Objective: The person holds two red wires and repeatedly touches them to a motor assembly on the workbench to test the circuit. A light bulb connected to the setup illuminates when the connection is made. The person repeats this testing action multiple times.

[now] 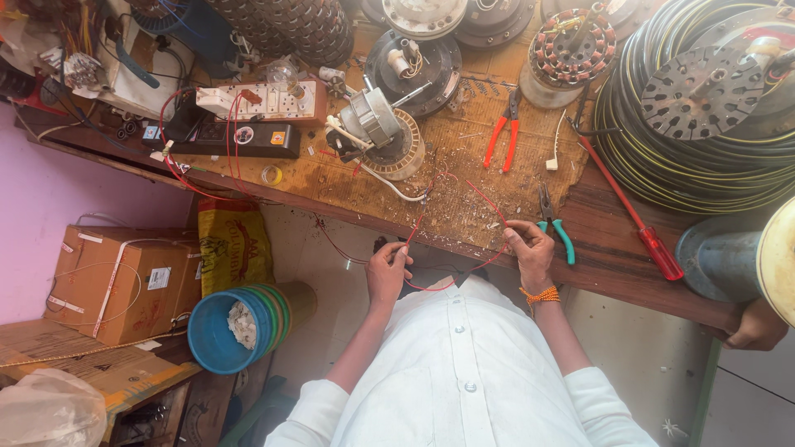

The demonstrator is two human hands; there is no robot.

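My left hand and my right hand both pinch a thin red wire that sags in a loop between them at the front edge of the wooden workbench. The wire runs up from each hand onto the bench toward a fan motor with a copper winding. Just right of my right hand lie pliers with teal handles. An orange bead bracelet sits on my right wrist.
On the bench lie red-handled pliers, a red screwdriver, a black power strip, several fan motors and a coil of cable. Another person's hand grips the bench's right end. Below left stand a blue bucket and cardboard boxes.
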